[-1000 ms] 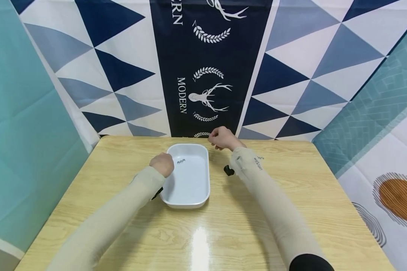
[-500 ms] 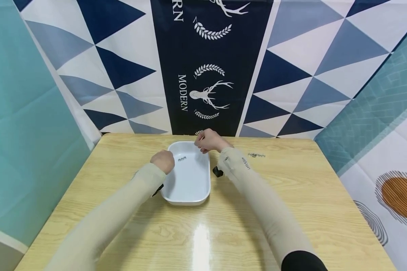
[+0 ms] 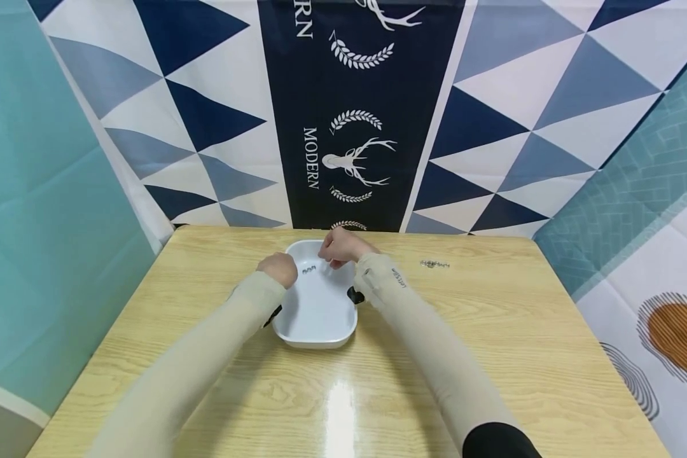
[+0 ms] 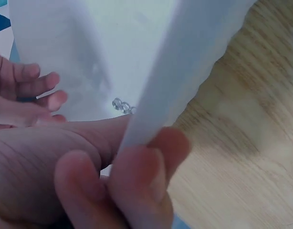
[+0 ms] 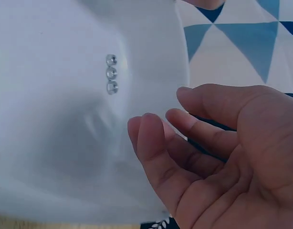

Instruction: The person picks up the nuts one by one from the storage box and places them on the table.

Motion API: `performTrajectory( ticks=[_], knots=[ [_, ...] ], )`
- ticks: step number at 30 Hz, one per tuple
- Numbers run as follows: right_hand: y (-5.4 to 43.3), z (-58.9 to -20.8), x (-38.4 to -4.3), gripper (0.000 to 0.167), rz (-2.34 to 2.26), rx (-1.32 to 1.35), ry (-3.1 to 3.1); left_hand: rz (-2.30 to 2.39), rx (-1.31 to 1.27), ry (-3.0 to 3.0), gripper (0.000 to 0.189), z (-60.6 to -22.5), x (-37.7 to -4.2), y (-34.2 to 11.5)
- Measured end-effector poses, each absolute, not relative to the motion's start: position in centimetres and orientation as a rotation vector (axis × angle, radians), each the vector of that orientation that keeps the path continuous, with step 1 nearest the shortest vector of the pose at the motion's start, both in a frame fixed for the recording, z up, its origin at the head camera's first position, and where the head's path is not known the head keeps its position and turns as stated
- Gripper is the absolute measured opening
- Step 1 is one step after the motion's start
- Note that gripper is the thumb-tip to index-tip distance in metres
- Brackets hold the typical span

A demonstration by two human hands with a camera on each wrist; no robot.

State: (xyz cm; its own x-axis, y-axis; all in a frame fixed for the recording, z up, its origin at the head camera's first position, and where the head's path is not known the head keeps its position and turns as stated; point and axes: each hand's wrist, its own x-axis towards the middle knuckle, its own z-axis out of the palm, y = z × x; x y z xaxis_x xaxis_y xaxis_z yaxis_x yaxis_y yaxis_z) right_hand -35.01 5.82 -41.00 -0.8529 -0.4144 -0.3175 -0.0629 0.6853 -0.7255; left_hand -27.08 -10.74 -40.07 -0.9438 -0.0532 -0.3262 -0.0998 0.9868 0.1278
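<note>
A white rectangular tray [image 3: 317, 318] stands on the table, and my left hand [image 3: 277, 270] grips its left rim. In the left wrist view the tray wall [image 4: 170, 67] is pinched between thumb and fingers [image 4: 141, 176]. Over the tray's far right corner, my right hand [image 3: 341, 247] has bent fingers, with thumb tip [image 5: 151, 133] and index fingertip close together. I cannot tell whether something small is pinched there. Three small shiny pieces like metal nuts [image 5: 111, 73] lie in a row on the tray floor near its far end.
More small shiny pieces [image 3: 435, 263] lie in a row on the wooden table [image 3: 464, 318], right of the tray. A patterned cloth backdrop [image 3: 349, 95] hangs behind the table's far edge, with teal cloth [image 3: 63, 222] along the left side.
My right hand has moved left from beyond the tray's right side to over its far right corner. The row on the table's right is now uncovered. My left hand keeps its grip.
</note>
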Motion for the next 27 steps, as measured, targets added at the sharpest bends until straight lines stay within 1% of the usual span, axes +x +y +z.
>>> performTrajectory(
  ticks=[9, 13, 16, 27],
  knots=[
    [4.8, -42.8, -35.4, 0.006, -0.975, -0.360, 2.444, 0.137, -0.112, 2.794, 0.030, -39.7, -27.3, -10.1],
    [4.5, -43.2, -35.2, 0.004, -0.955, -0.383, 2.488, 0.071, -0.053, 2.799, 0.031, -39.4, -27.2, -9.9],
    [4.2, -43.5, -35.1, 0.006, -0.939, -0.369, 2.514, 0.023, -0.003, 2.802, 0.030, -39.1, -27.2, -9.9],
    [2.9, -44.7, -35.4, 0.010, -0.767, -0.377, 2.613, 0.012, -0.055, 2.802, 0.029, -39.3, -27.8, -10.1]
  ],
)
